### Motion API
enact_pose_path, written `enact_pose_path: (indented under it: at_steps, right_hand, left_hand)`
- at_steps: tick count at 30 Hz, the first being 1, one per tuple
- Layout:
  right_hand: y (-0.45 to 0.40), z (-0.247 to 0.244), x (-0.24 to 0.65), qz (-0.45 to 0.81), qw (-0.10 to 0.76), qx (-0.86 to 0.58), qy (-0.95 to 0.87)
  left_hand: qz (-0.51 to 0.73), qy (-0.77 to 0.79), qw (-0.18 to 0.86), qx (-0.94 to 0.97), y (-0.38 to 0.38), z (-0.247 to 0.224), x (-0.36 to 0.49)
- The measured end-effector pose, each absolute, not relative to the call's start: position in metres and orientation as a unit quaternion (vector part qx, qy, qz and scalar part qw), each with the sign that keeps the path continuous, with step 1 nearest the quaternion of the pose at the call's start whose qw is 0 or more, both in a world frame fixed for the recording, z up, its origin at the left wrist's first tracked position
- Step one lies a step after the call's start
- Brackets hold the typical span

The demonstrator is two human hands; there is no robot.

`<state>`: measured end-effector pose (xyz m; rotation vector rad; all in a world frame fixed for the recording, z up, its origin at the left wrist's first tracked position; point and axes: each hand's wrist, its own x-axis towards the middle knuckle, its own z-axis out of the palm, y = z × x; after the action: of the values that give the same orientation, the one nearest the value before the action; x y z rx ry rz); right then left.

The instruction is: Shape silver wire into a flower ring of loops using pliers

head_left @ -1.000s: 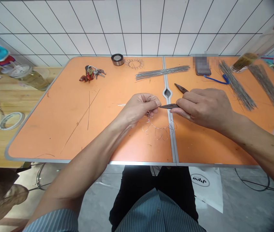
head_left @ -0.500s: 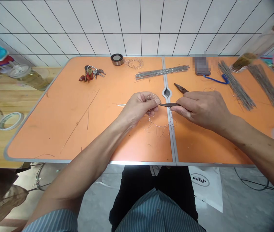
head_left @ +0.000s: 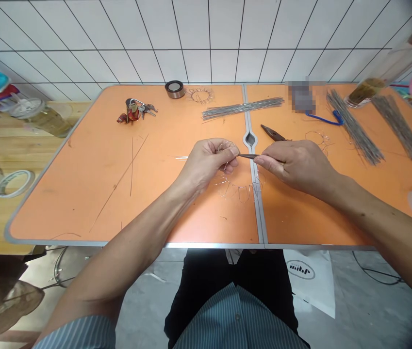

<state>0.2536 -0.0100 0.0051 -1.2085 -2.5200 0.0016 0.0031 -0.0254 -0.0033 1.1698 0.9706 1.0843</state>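
My left hand [head_left: 215, 157] pinches a thin looped wire piece [head_left: 242, 188] between thumb and fingers above the orange table [head_left: 176, 194]. The wire's row of small loops hangs below and to the right of the fingertips. My right hand [head_left: 295, 162] is closed round a slim dark pointed tool [head_left: 247, 156], whose tip meets the wire at my left thumb. Most of that tool is hidden by the hand. Behind my right hand lie dark pliers [head_left: 273, 132], partly covered, and a loose wire ring [head_left: 318, 138].
Wire bundles [head_left: 242, 108] [head_left: 354, 127] [head_left: 404, 131] lie at the back and right. Keys [head_left: 138, 110], a tape roll [head_left: 174, 89], a wire ring [head_left: 200, 95] and a blue strip [head_left: 324, 119] are near the back edge. A cup [head_left: 366, 92] stands at the right.
My right hand has shifted slightly left and rotated, uncovering more of the wire ring behind it. The hanging loops have swung a little. My left hand keeps its pinch.
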Motion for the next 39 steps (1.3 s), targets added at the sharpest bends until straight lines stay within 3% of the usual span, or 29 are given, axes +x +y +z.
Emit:
enact_pose_path:
  at_steps: [7,15,23,30,34,36,39]
  right_hand:
    - [-0.01,0.002,0.253,0.032,0.183,-0.422,-0.887]
    - [-0.02,-0.011,0.242,0.01,0.28,-0.434,-0.857]
    - [-0.035,-0.012,0.256,-0.107,0.226,-0.473,-0.845]
    - [-0.077,-0.036,0.285,-0.01,0.127,-0.513,-0.849]
    - [-0.075,-0.018,0.291,0.063,0.149,-0.497,-0.853]
    - [-0.059,-0.005,0.297,0.0,0.147,-0.571,-0.807]
    - [-0.028,0.003,0.305,-0.083,0.043,-0.648,-0.756]
  left_hand:
    - [0.475,0.417,0.597,0.493,-0.024,-0.008,0.004]
    - [0.506,0.384,0.604,0.481,-0.021,-0.014,0.005]
    - [0.511,0.45,0.522,0.513,-0.017,-0.016,0.003]
    - [0.525,0.46,0.549,0.459,-0.013,-0.018,-0.003]
    - [0.515,0.472,0.564,0.44,-0.013,-0.016,-0.004]
    - [0.514,0.475,0.567,0.435,-0.013,-0.014,-0.004]
    - [0.517,0.469,0.575,0.427,-0.012,-0.013,-0.004]
